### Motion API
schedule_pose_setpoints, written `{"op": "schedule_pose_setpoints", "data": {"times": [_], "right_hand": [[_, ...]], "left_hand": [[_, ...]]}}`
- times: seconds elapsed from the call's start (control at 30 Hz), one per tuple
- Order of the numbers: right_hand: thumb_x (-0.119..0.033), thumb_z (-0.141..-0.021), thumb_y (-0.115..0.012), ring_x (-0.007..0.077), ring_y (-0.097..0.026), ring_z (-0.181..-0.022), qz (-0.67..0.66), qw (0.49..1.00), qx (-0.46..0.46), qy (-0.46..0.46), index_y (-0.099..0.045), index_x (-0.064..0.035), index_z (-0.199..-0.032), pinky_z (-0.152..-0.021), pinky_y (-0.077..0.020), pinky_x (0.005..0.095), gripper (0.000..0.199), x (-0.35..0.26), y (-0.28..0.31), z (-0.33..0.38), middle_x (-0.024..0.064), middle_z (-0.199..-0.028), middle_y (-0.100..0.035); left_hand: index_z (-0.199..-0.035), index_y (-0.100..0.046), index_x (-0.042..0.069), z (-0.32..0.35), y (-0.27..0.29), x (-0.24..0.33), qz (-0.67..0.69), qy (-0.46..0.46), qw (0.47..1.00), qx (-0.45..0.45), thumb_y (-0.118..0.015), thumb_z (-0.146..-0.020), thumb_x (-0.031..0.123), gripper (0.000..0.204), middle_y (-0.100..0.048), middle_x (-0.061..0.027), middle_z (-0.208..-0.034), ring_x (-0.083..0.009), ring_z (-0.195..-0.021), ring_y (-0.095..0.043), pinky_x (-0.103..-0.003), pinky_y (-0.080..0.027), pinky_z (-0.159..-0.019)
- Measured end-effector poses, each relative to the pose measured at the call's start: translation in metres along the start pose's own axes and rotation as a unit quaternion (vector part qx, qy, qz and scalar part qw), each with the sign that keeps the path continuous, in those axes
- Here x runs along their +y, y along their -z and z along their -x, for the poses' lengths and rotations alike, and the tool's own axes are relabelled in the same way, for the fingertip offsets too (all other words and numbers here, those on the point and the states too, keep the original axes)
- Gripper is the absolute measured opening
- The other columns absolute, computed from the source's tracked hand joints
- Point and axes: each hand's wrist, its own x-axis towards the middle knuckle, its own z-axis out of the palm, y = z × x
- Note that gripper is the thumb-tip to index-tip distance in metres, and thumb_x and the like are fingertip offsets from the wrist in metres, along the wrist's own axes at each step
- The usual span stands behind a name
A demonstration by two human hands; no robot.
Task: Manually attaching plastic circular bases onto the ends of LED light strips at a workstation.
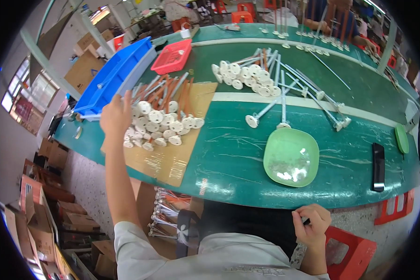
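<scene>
Left hand (115, 116) reaches, fingers loosely open and empty, over the pile of white-headed pins (161, 122) on cardboard (172, 158); lift one cleanly. Right hand (312, 224) pinches a small dark piece near the lap

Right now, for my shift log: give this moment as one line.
left hand: reaching into pile of white-disc rods | right hand: fingers pinching small dark part, off bench | green dish: untouched

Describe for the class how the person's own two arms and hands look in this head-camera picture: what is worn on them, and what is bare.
Both hands are bare: no gloves, rings or watch show on the left hand or the right hand. The left forearm is uncovered up to a short pale grey sleeve near the shoulder. The right arm shows bare too, beside the same pale grey top.
</scene>
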Motion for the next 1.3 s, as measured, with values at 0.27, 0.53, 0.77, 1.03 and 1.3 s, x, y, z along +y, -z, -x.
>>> {"op": "schedule_pose_setpoints", "data": {"times": [0.27,0.53,0.77,1.03,1.3], "right_hand": [[0.005,-0.081,-0.069,0.0169,-0.052,-0.059,0.15,0.976,0.14,-0.07,-0.039,-0.006,-0.078,-0.059,-0.0414,0.0275,0.032,0.05,0.025,-0.007,0.0089,-0.068,-0.056],[0.006,-0.083,-0.067,0.0158,-0.047,-0.055,0.205,0.966,0.129,-0.094,-0.036,-0.0066,-0.077,-0.055,-0.0375,0.028,0.035,0.065,0.021,-0.008,0.0076,-0.065,-0.052],[0.005,-0.083,-0.067,0.0156,-0.047,-0.053,0.261,0.941,0.189,-0.101,-0.042,-0.0048,-0.078,-0.053,-0.036,0.0286,0.028,0.067,0.015,-0.012,0.0069,-0.063,-0.051],[0.009,-0.072,-0.072,0.0234,-0.049,-0.044,0.268,0.949,0.147,-0.079,-0.046,-0.0058,-0.069,-0.043,-0.0362,0.0301,0.03,0.066,0.014,-0.028,0.0082,-0.057,-0.052],[0.003,-0.069,-0.075,0.024,-0.054,-0.047,0.204,0.979,-0.001,-0.005,-0.053,-0.0082,-0.068,-0.046,-0.0393,0.0328,0.025,0.055,0.036,-0.068,0.0057,-0.059,-0.054]], "left_hand": [[-0.095,-0.056,-0.003,0.151,0.027,0.074,0.603,0.095,0.774,0.166,-0.057,-0.093,0.012,0.016,-0.057,-0.0107,-0.088,-0.018,-0.079,-0.053,-0.033,-0.044,-0.07],[-0.079,-0.039,0.006,0.253,0.007,0.098,0.516,0.053,0.855,-0.01,-0.054,-0.088,0.002,0.018,-0.045,-0.0018,-0.064,-0.0134,-0.055,-0.041,-0.028,-0.031,-0.051],[-0.059,-0.032,0.006,0.237,0.007,0.096,0.559,-0.199,0.803,0.063,-0.06,-0.079,0.005,0.035,-0.04,-0.0045,-0.054,-0.0198,-0.044,-0.037,-0.031,-0.027,-0.046],[-0.099,-0.034,0.004,0.234,0.013,0.086,0.481,-0.286,0.825,-0.084,-0.066,-0.08,0.008,0.037,-0.048,-0.0138,-0.084,-0.027,-0.071,-0.051,-0.036,-0.039,-0.069],[-0.06,-0.027,0.008,0.235,0.005,0.108,0.501,-0.179,0.846,0.021,-0.064,-0.072,-0.005,0.041,-0.035,-0.0055,-0.05,-0.0216,-0.043,-0.035,-0.031,-0.024,-0.045]]}}
